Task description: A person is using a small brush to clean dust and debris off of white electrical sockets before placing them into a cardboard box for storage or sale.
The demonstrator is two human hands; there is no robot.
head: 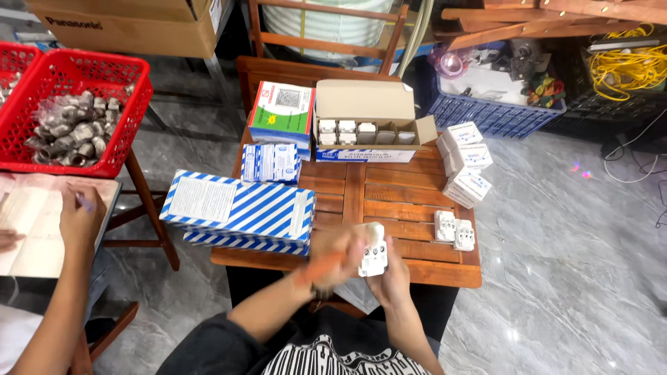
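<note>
while both hands' fingers clamp it, the white plastic socket [373, 258] (blocky) hovers above slatted table [389, 201].

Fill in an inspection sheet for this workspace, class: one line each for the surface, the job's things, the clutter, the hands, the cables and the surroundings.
Surface: slatted wooden table, on a grey marble-look floor.
Job's things: white socket part held over the table's near edge; two more white socket parts lying to the right.
Clutter: blue-striped boxes, open carton of white parts, stack of small white boxes.
Hands: left hand blurred, on the part; right hand gripping it.
Cables: yellow coil in the far right crate.
Surroundings: red basket of metal fittings; another person's hand writing at left.
</note>
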